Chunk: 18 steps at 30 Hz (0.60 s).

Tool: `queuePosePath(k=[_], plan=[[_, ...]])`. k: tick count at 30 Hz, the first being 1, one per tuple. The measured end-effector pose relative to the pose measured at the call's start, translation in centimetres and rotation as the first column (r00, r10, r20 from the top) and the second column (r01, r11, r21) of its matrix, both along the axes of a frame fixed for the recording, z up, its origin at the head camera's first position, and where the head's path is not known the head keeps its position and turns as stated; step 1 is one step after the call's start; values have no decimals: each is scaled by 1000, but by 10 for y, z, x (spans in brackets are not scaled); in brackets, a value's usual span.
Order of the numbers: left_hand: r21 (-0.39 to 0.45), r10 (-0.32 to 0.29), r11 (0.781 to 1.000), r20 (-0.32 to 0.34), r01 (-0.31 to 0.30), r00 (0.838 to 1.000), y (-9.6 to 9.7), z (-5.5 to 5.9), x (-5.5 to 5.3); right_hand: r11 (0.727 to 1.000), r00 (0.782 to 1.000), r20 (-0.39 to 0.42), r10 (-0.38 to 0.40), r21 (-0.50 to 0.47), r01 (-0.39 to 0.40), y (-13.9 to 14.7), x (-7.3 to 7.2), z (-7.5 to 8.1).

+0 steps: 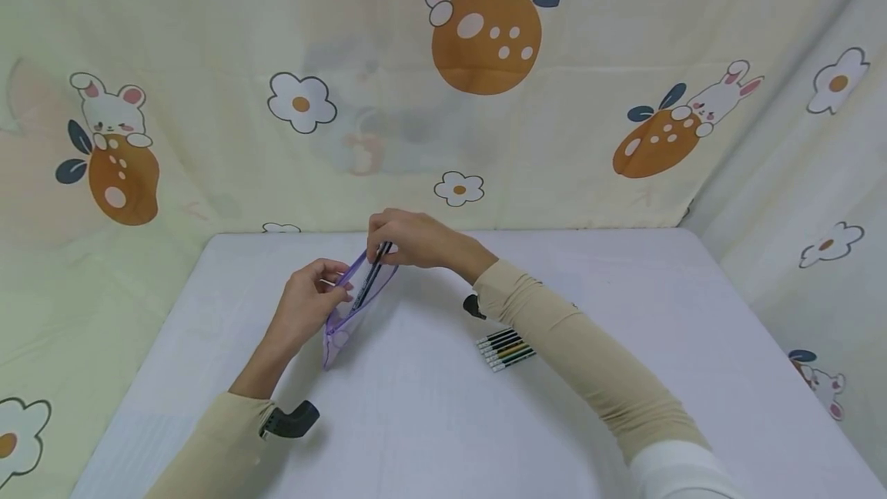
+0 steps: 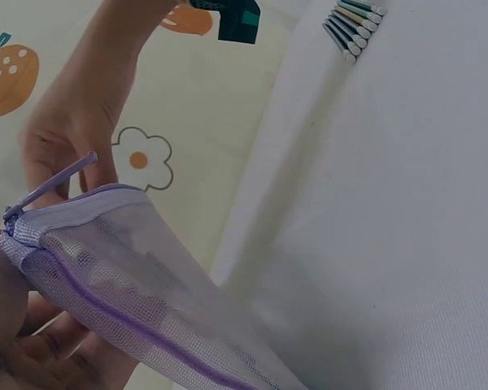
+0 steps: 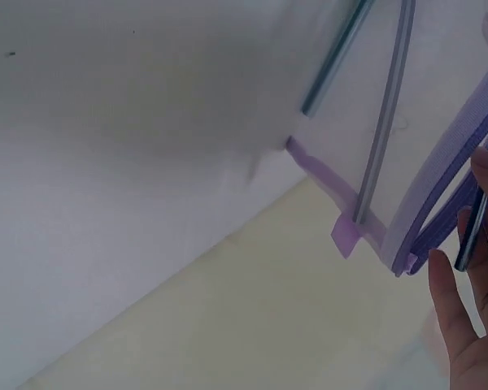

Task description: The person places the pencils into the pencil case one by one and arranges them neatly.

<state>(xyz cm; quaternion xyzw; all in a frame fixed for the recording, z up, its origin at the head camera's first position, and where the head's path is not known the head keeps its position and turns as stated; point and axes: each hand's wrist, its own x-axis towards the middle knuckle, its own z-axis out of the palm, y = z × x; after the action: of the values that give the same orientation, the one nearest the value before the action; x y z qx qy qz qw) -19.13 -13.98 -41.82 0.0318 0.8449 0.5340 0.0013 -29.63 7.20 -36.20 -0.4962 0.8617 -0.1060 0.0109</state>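
Observation:
A mesh pencil pouch (image 1: 337,339) with purple zipper edging is held up over the table, its mouth spread. My left hand (image 1: 303,305) grips the near side of its rim. At the far end of the opening, my right hand (image 1: 413,240) pinches a dark pencil (image 1: 371,277) that slants down into the pouch. The right wrist view shows this pencil (image 3: 472,236) between thumb and fingers, beside the zipper. There, another dark pencil (image 3: 335,61) shows through the pouch wall. The zipper pull (image 2: 61,180) sticks out near my left hand in the left wrist view.
Several pencils (image 1: 504,348) with white ends lie side by side on the white table (image 1: 416,422), near my right forearm. One is yellowish among dark ones. A printed curtain (image 1: 374,45) hangs behind the table. A black wrist device (image 1: 294,420) juts from my left sleeve.

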Motion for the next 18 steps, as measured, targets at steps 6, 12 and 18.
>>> queuePosePath(k=[6,12,18], plan=[[-4,-2,1000,0,2,1000,0,0,0,1000,1000,18,-2,0,2,-2,-1,-6],[-2,6,1000,1,-6,1000,-1,1,0,1000,1000,-14,-25,14,25,-1,-2,-7],[4,6,1000,-5,-6,1000,-2,1,0,999,1000,-15,-26,-20,26,3,-1,-4]])
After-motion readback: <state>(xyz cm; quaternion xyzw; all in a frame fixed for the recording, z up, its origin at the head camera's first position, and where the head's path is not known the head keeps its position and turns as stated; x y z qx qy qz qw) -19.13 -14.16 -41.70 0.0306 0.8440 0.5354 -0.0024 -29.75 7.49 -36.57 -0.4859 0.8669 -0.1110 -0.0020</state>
